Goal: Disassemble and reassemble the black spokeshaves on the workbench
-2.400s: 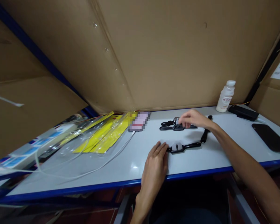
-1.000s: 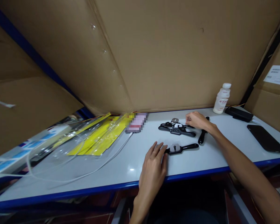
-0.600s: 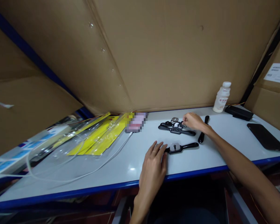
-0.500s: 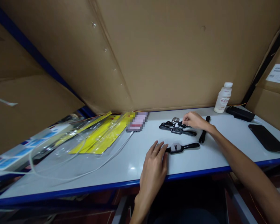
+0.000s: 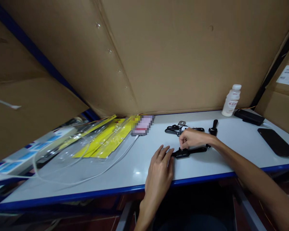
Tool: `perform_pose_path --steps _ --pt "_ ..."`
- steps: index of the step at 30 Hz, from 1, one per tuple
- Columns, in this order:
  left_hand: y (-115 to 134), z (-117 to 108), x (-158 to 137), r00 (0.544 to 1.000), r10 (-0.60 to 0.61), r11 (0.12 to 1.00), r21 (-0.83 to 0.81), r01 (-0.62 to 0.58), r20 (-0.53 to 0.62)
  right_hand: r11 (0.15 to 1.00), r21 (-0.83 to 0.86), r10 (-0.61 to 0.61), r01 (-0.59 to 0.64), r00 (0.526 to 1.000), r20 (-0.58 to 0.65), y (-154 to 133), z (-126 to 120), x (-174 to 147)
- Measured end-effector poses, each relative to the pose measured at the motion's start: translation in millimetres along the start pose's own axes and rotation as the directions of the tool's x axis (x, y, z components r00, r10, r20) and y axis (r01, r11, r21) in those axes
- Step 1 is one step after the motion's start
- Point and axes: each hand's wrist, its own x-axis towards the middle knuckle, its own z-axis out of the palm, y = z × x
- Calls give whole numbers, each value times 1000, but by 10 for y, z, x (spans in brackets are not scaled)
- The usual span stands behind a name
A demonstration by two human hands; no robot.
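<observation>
A black spokeshave [image 5: 183, 154] lies across the near part of the table, a handle to each side. My left hand [image 5: 161, 163] rests on the table with its fingers and thumb about the left handle, whose end they hide. Over the middle of this spokeshave, my right hand [image 5: 188, 139] has its fingers pinched together at a small dark cap that covers the blade. The fingertips partly hide the cap and its screw. Just behind lie more black spokeshaves [image 5: 172, 131], partly covered by my right hand, with a loose grey blade [image 5: 182, 123]. Another black spokeshave [image 5: 213, 131] lies beyond my right wrist.
Yellow-backed clear packages [image 5: 106, 141] and a white cable [image 5: 96, 177] lie to the left, near a plugged-in phone [image 5: 142, 125]. A bottle [image 5: 231, 101], a black device [image 5: 249, 117] and a dark phone [image 5: 276, 142] are at the right. Cardboard [image 5: 173, 57] walls the back.
My right hand has come nearer, from the spokeshaves behind to the middle of the near one. A black cap now covers its grey blade. My left hand has stayed put.
</observation>
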Motion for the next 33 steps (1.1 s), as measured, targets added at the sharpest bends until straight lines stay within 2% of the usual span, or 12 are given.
perform_pose_path --steps 5,11,14,18,20,21,23,30,33 --pt "-2 1 -5 1000 -4 1000 4 4 3 1000 -13 -2 2 1000 -14 -12 8 -6" --pt "1 -1 -5 1000 -19 1000 2 19 10 991 -99 60 -85 971 -231 42 -212 -87" --pt "-4 2 -7 1000 -18 1000 -3 18 12 963 -162 138 -215 911 -388 146 -366 -140" --pt "-16 4 -10 1000 -16 1000 -3 16 15 873 -212 240 -439 766 -596 367 -529 -209" --pt "-20 6 -11 1000 -12 1000 -4 13 15 824 -222 278 -521 713 -644 485 -577 -234" --pt "-21 6 -10 1000 -12 1000 -5 12 15 807 -227 293 -546 703 -648 538 -591 -241" --pt "-20 7 -9 1000 -13 1000 -5 13 19 792 -239 317 -562 712 -626 619 -599 -235" --pt "-6 0 -6 1000 -12 1000 -6 12 15 824 -269 341 -499 815 -468 701 -479 -47" --pt "-7 -2 -4 1000 -10 1000 -7 10 9 821 -270 372 -503 831 -414 734 -436 18"
